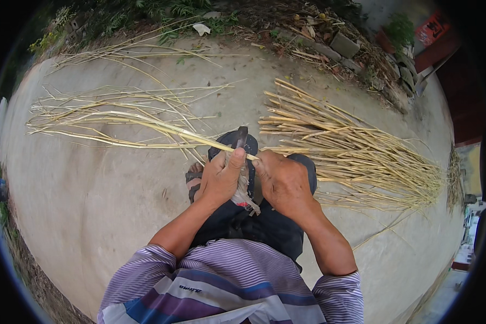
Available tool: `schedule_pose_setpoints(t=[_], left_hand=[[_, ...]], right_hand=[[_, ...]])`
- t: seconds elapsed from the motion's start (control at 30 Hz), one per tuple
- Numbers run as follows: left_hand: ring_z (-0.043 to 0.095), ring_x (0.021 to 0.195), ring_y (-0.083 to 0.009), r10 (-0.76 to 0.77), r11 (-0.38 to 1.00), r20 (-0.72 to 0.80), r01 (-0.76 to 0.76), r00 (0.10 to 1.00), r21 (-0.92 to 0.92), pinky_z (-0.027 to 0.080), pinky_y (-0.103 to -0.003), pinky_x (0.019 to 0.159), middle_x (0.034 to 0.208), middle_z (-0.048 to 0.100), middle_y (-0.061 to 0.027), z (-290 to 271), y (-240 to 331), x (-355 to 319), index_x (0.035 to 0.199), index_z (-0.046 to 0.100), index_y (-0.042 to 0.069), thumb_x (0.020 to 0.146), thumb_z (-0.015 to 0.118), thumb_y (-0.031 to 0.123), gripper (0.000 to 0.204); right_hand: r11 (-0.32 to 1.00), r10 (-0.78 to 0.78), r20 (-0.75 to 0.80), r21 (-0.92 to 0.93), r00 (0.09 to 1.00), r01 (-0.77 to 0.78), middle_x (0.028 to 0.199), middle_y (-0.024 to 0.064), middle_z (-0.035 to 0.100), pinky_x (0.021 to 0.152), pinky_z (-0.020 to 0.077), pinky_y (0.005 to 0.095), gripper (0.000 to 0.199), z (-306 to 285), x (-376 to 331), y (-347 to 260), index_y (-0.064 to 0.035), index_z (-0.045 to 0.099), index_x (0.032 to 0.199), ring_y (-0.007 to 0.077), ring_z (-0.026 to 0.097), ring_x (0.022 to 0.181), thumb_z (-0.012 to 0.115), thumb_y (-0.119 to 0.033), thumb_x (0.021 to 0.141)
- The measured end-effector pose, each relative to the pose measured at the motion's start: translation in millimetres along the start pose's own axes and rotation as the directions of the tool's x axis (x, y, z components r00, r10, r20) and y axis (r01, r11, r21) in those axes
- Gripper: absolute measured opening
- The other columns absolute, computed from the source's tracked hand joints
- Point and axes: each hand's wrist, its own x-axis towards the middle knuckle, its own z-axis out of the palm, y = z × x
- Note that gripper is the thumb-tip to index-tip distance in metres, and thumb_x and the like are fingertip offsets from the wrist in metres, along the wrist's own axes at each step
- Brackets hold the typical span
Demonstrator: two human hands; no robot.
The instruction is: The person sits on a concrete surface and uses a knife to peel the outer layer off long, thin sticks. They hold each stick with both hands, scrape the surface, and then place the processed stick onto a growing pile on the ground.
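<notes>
My left hand (220, 175) grips a long pale yellow stalk (146, 125) that runs up and to the left across the concrete; the thumb presses on it. My right hand (283, 181) is closed around the stalk's near end and a knife whose dark blade (242, 137) points upward between the two hands. A worn rag-like strip (243, 191) hangs below the hands. Both hands work over my knees, which are in dark trousers (264, 224).
A thick pile of uncut stalks (356, 154) lies on the concrete to the right. Thin stripped stalks (108, 108) are spread on the left and farther back. Rubble, bricks and weeds (340, 46) edge the far side. A sandalled foot (193, 181) shows below my left hand.
</notes>
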Motion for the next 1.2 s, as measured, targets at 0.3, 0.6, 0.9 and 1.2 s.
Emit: schedule_pose_setpoints(t=[0.3,0.6,0.9,1.2], left_hand=[[0.048,0.071,-0.0068,-0.139,0.985,0.337,0.166,0.931,-0.051,0.042,-0.025,0.059,0.078,0.055,0.001,-22,36,-4,0.093,0.063,0.001,0.098,0.047,0.059,0.06],[0.045,0.064,-0.0062,-0.186,0.977,0.171,0.201,0.968,-0.076,0.038,-0.026,0.056,0.068,0.053,0.0031,-40,38,-16,0.08,0.067,0.004,0.094,0.055,0.057,0.056],[0.043,0.062,-0.0043,-0.092,0.994,0.162,0.1,0.983,-0.042,0.034,-0.025,0.053,0.063,0.049,0.0047,-58,2,0,0.076,0.062,0.007,0.099,0.052,0.047,0.047],[0.058,0.057,-0.0112,-0.234,0.957,0.032,0.236,0.972,-0.168,0.043,-0.025,0.05,0.065,0.064,-0.0054,-89,-5,-36,0.084,0.064,0.006,0.098,0.05,0.05,0.048]], right_hand=[[0.996,0.067,0.008,0.057,0.998,-0.067,0.091,0.0193,0.066,0.071,0.0521,0.0422,0.021,14,-13,1,0.0,0.064,0.111,0.0376,0.064,0.079,0.06,-0.01,0.093],[0.968,-0.241,-0.081,-0.092,0.967,0.233,0.085,0.0167,0.065,0.066,0.0511,0.0415,0.021,34,1,-16,-0.0003,0.065,0.103,0.035,0.063,0.076,0.069,-0.001,0.082],[0.978,-0.204,-0.107,-0.068,0.973,0.198,0.075,0.0171,0.061,0.059,0.0485,0.0404,0.013,36,17,-20,-0.0016,0.067,0.096,0.037,0.061,0.067,0.068,-0.005,0.084],[0.842,0.216,0.313,0.419,0.925,-0.338,0.076,0.0074,0.069,0.054,0.0478,0.0263,0.013,68,-1,-15,0.0019,0.068,0.1,0.0078,0.059,0.058,0.062,-0.003,0.089]])
